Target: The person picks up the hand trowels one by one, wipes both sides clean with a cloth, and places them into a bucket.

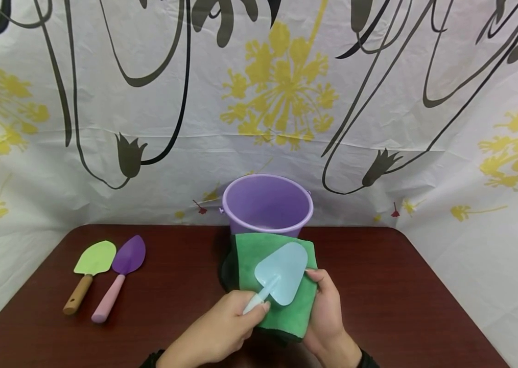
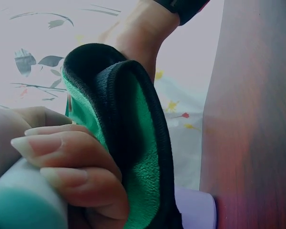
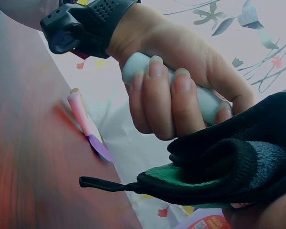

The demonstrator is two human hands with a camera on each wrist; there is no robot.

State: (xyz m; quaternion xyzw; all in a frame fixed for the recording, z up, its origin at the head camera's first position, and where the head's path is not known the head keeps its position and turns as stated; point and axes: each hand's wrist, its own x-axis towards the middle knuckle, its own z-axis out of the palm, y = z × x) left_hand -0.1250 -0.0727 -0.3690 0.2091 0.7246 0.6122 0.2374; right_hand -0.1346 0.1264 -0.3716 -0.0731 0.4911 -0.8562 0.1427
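Observation:
My left hand (image 1: 222,324) grips the handle of a light blue trowel (image 1: 290,266). Its blade faces up and lies over a folded green cloth (image 1: 249,255) with dark edging. From the right side, my right hand (image 1: 329,312) holds that cloth, thumb on top near the blade's edge. The left wrist view shows left fingers curled round the pale handle (image 2: 33,188), with the cloth's folded layers (image 2: 145,176) beside them. In the right wrist view, the handle's rounded end (image 3: 135,67) sticks out of the left fist, and a dark loop (image 3: 107,184) hangs off the cloth.
A purple bucket (image 1: 268,204) stands at the table's back edge, just behind the cloth. On the left of the dark wooden table (image 1: 171,286) lie a green trowel (image 1: 95,257) with a wooden handle and a purple trowel (image 1: 129,255) with a pink handle. Patterned fabric (image 1: 158,117) hangs behind.

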